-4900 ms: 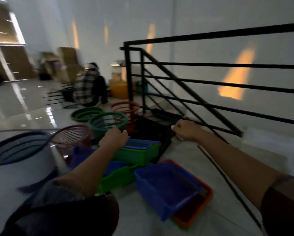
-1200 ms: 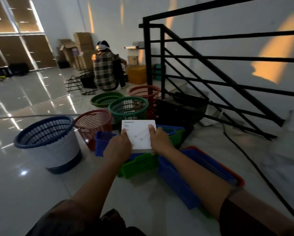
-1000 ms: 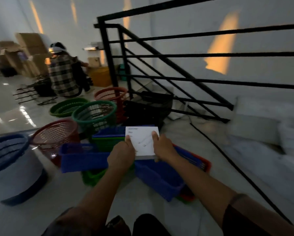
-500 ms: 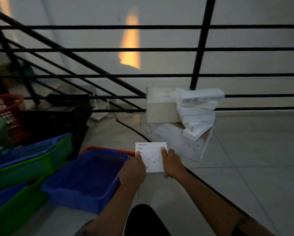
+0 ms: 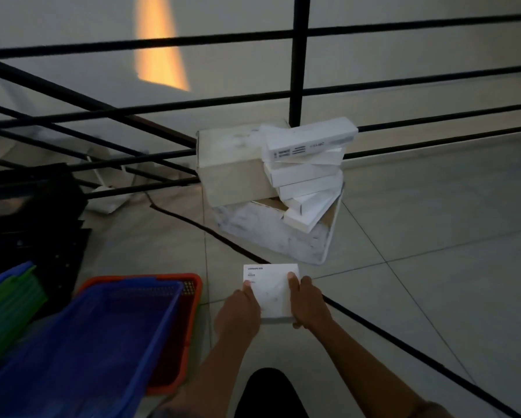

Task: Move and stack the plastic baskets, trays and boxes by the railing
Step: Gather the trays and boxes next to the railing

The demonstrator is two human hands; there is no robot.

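Small white cardboard box (image 5: 270, 292): printed lettering near its top edge too small and soft to read; its lower side edges covered by the thumbs and palms of the left hand (image 5: 238, 313) and right hand (image 5: 309, 303).
Fingers of both hands: hidden under the box.
Blue plastic basket (image 5: 81, 342): cut off by the bottom edge; hides most of the orange plastic tray (image 5: 190, 300) beneath it.
Green and blue plastic trays (image 5: 9, 294): cut off by the left edge.
Black plastic crates (image 5: 33, 215): too dark to tell their form.
Leaning stack of white cardboard boxes (image 5: 306, 173): side print blurred; lower boxes partly hidden inside the clear plastic bin (image 5: 271, 236).
Black metal railing (image 5: 297, 61): cut off at every side.
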